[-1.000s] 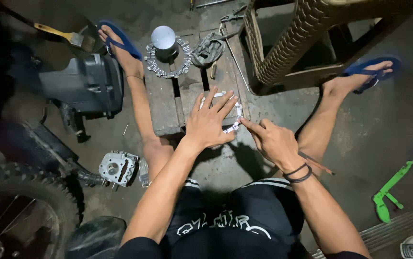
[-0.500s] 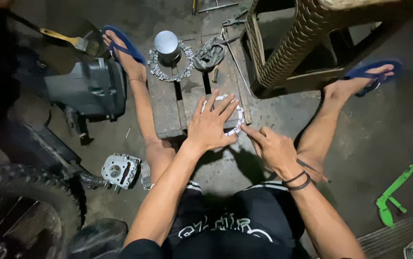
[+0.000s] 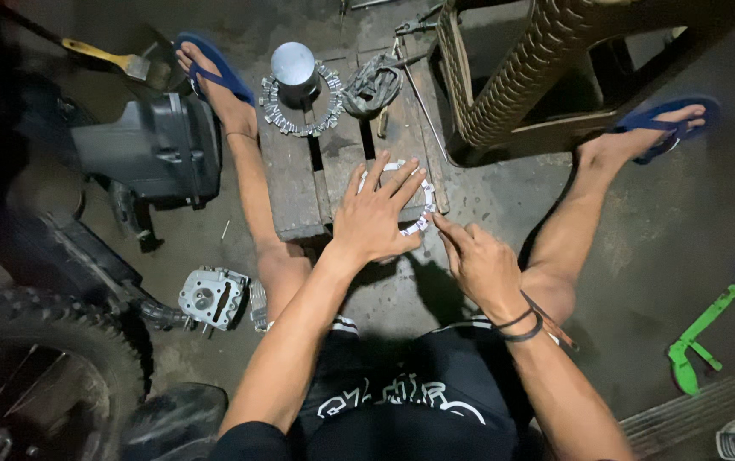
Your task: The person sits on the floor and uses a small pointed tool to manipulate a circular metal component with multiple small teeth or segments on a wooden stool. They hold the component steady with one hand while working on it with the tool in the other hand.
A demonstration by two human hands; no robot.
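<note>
I sit on the floor with my legs spread around a small wooden pallet (image 3: 295,183). My left hand (image 3: 378,215) lies flat, fingers spread, pressing down on a toothed ring plate (image 3: 423,213) near the pallet's front right corner. My right hand (image 3: 478,260) is beside it, its fingertips touching the ring's near right edge. Most of the ring is hidden under my left palm. Farther back on the pallet stands a shiny metal cylinder (image 3: 293,70) inside another toothed ring (image 3: 275,115), with a coiled chain (image 3: 373,84) to its right.
A woven brown stool (image 3: 525,81) lies tipped at the back right. A black plastic box (image 3: 158,145) and a motorcycle tyre (image 3: 17,341) are on the left, a metal cylinder head (image 3: 211,296) by my left knee. A paintbrush (image 3: 116,60) and a green part (image 3: 699,335) lie on the floor.
My hands stay on the ring plate; the right fingertips have shifted slightly along its near edge. The view has drifted a little.
</note>
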